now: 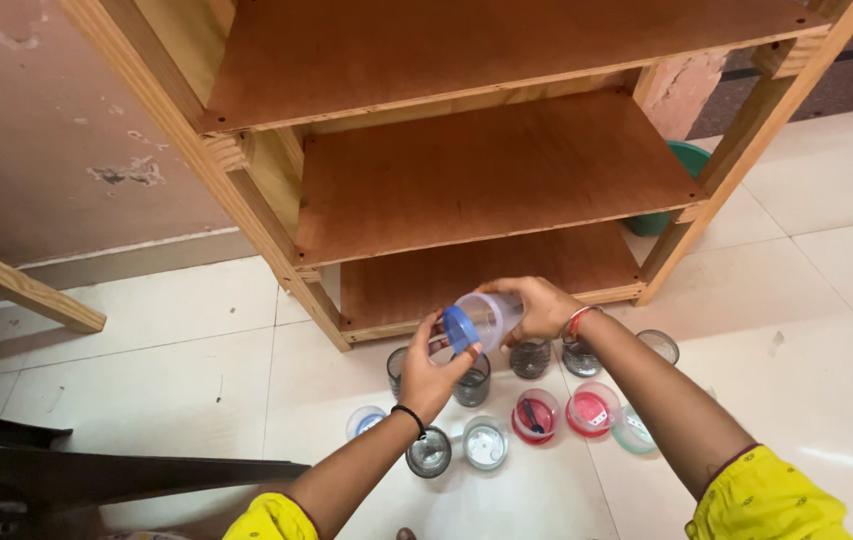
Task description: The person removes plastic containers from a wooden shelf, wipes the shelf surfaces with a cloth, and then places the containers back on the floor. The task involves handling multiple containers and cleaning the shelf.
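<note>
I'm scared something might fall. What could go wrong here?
The clear jar is held tipped on its side above the floor tiles; if the left hand loosens the blue lid, it might drop. The glasses right below could be knocked over.

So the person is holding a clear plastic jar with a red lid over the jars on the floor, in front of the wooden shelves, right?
Not quite: the lid is blue, not red, as the head view shows. The rest holds: both hands, left and right, hold the clear plastic jar over the jars on the floor, before the wooden shelves.
</note>
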